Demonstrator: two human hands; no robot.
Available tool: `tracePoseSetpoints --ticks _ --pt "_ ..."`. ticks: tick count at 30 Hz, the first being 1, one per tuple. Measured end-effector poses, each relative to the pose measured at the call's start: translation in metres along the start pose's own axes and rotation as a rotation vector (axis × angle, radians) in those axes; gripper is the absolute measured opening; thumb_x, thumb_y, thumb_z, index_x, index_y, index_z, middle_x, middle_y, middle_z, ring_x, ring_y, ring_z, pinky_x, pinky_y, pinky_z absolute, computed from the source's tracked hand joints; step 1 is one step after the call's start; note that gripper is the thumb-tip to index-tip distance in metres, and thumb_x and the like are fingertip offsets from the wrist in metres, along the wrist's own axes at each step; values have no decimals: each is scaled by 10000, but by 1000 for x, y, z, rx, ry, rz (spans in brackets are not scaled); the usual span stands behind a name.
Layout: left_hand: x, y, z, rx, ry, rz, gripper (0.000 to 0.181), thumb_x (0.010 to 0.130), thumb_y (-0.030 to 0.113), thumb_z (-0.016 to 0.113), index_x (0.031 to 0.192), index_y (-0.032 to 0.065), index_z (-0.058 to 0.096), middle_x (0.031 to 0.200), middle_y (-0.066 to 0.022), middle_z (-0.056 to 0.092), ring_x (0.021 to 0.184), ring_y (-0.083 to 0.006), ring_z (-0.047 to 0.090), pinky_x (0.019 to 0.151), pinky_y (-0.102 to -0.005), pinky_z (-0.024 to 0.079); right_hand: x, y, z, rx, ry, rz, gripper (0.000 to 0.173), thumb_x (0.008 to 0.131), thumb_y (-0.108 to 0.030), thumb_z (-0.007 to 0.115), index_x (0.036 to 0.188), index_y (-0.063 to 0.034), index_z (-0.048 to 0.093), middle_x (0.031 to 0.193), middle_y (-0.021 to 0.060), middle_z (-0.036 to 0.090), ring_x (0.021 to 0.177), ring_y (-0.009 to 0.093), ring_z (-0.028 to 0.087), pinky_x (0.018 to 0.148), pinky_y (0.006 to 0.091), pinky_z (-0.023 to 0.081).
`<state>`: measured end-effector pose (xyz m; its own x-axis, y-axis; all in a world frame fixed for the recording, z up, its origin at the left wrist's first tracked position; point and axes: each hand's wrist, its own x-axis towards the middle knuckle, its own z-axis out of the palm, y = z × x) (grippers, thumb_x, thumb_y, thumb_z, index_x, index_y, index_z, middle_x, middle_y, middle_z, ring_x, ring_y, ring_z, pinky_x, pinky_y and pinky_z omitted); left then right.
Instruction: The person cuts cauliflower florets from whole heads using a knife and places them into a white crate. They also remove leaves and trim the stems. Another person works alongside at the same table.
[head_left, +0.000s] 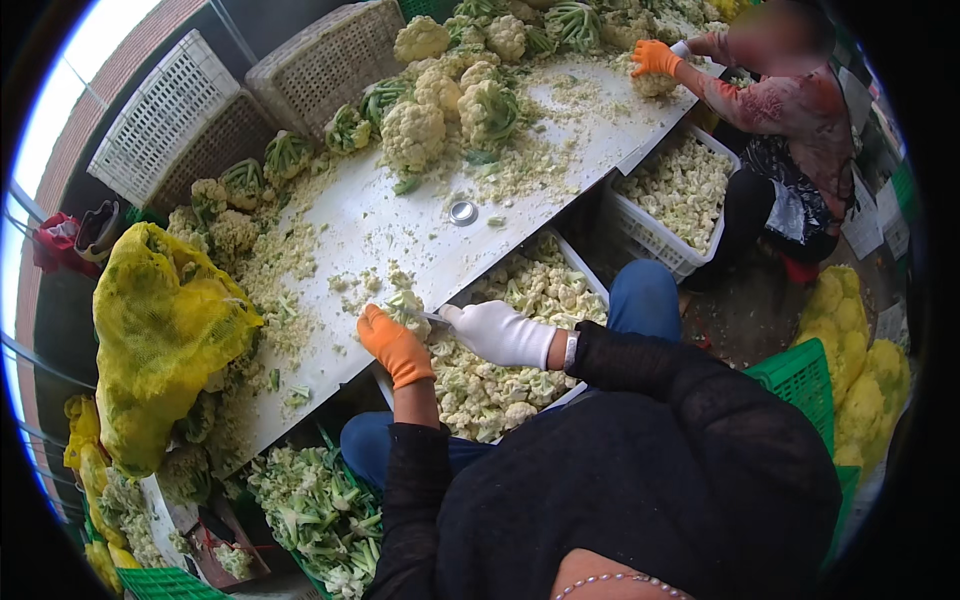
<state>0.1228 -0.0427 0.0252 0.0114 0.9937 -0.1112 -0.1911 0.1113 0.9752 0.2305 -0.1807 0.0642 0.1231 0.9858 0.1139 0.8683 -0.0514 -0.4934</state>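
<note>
My left hand (396, 346), in an orange glove, grips a small piece of cauliflower (409, 311) just over the table's near edge. My right hand (499, 331) wears a white knit glove and is closed around a knife, its handle hidden in the fist. The knife's blade (431, 316) reaches left to the cauliflower piece; whether it is cutting in cannot be made out. Below both hands, a white crate (592, 277) full of cut cauliflower florets (480, 390) stands between my knees. Cauliflower crumbs lie on the white tabletop (345, 225) beyond my left hand.
Whole cauliflower heads (412, 135) are heaped along the table's far side, near a round metal lid (463, 213). A yellow mesh sack (172, 337) stands at left. Trimmed stalks (322, 510) fill a container below. At upper right, a co-worker's orange-gloved hand (654, 58) touches a cauliflower.
</note>
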Motion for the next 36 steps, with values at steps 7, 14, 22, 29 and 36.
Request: tracePoseSetpoints --ticks 7,14,22,29,36 --pt "15 -15 -5 368 84 242 357 1049 272 457 1016 -75 535 904 -137 596 785 -218 507 725 -359 435 57 -16 13 -63 -124 68 333 804 -68 668 1112 23 580 876 233 696 876 401 697 745 456 562" --pt "61 -25 -46 -233 -133 -125 481 1033 405 483 1284 -3 525 1159 -139 634 988 -264 624 876 -371 519 99 9 30 299 46 155 270 900 -201 614 1063 14 636 965 266 686 976 405 667 856 445 527" --pt "22 -29 -61 -592 -387 -431 494 1004 556 453 1289 156 506 1111 -131 647 938 -279 641 799 -422 551 7 -10 30 473 -146 59 278 948 -219 532 1098 11 581 931 287 662 928 452 636 799 479 506" --pt "-3 -26 -54 -422 -506 -423 785 923 727 427 1353 70 427 1045 -177 634 851 -307 636 753 -428 547 -25 -14 13 515 -270 152 292 962 -245 520 1111 -5 596 868 261 665 862 420 657 768 456 512" --pt "-19 8 -44 -181 -505 -426 1097 854 840 371 1538 -6 225 1104 -234 652 876 -263 662 782 -383 552 -37 -12 -3 417 -305 91 278 951 -246 504 1042 1 596 868 276 657 871 451 642 775 489 504"
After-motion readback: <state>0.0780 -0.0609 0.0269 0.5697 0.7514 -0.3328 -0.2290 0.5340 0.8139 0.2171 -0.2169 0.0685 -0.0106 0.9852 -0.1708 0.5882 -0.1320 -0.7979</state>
